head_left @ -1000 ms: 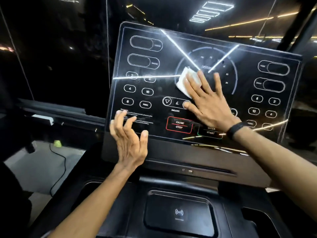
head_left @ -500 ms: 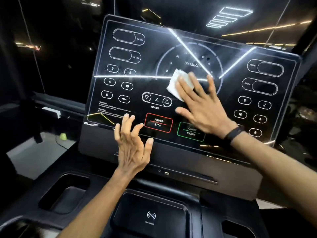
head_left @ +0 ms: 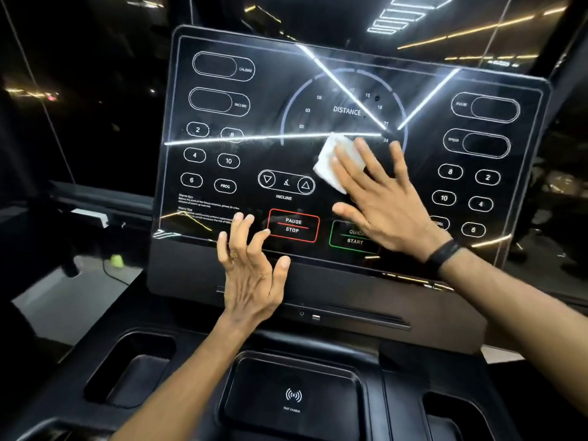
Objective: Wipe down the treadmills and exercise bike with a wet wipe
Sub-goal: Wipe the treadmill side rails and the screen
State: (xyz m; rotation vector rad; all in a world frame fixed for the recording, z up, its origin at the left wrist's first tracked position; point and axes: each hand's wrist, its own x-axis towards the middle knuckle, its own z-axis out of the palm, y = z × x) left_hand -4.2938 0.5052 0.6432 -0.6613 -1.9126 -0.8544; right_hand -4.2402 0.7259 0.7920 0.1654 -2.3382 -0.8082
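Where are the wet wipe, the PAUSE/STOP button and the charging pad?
wet wipe (head_left: 331,168): head view, its bare left half beside the fingers.
PAUSE/STOP button (head_left: 293,225): head view, centre of the red outline.
charging pad (head_left: 292,396): head view, on the wireless icon.

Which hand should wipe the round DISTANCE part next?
Probably the right hand. It already presses the white wipe flat on the console screen, just below the DISTANCE dial. The left hand holds nothing and sits lower, near the PAUSE STOP button.
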